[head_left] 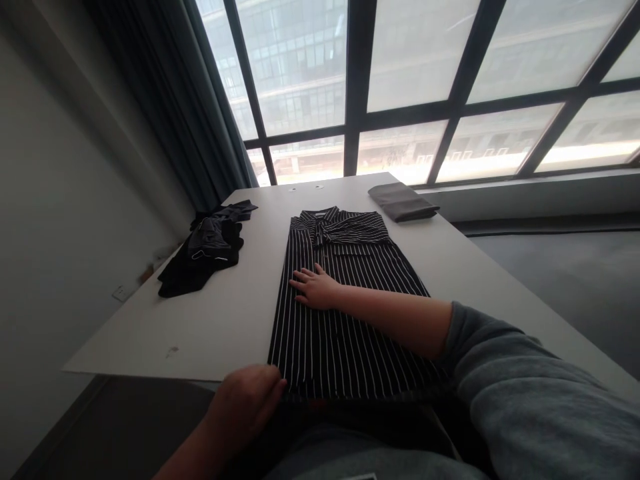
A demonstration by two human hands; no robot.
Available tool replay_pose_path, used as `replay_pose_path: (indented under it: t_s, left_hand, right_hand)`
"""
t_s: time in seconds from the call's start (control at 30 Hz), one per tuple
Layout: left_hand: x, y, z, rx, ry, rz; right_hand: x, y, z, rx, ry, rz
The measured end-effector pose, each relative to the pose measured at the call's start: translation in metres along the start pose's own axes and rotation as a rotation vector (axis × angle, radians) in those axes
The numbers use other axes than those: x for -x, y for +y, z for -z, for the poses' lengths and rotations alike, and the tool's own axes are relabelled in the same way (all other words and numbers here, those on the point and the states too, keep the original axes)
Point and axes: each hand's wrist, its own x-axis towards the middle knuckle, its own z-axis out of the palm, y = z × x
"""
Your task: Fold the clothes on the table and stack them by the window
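A black shirt with white stripes (345, 333) lies flat on the white table, its collar toward the window and its hem at the table's near edge. One sleeve is folded across the upper part of the shirt. My right hand (317, 289) rests palm down on the middle of the shirt, fingers spread. At the near left corner of the hem, my left hand (250, 397) has its fingers closed on the shirt's edge. My right forearm hides part of the shirt's right side.
On the white table (225, 327), a heap of dark clothes (207, 250) lies at the left edge. A folded grey cloth (403, 201) sits at the far right. Beyond the table are a large window (305, 73) and a dark curtain (170, 87).
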Motion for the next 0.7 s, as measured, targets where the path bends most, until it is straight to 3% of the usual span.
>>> replay_pose_path:
  t_s: [0.13,0.27,0.37,0.5,0.6,0.7]
  left_hand:
    - [-0.046,0.004,-0.003,0.056,0.071,-0.02]
    - [-0.069,0.003,-0.026,0.052,0.016,-0.006]
    - [-0.069,-0.002,-0.045,0.033,-0.065,-0.038]
    - [-0.061,-0.009,-0.059,0.022,-0.139,-0.071]
    - [-0.06,-0.012,-0.06,0.011,-0.134,-0.09]
    - [-0.07,-0.009,-0.053,0.032,-0.128,-0.114]
  right_hand:
    - [0.033,-0.01,-0.003,-0.011,0.008,0.057]
    - [0.066,0.013,0.004,-0.032,0.006,0.031]
    - [0.095,0.06,0.016,-0.066,0.047,-0.136]
    - [0.146,0.147,0.029,-0.139,0.136,-0.434]
    - [0.181,0.205,0.031,-0.214,0.261,-0.531]
    - [0.2,0.239,0.028,-0.268,0.413,-0.63]
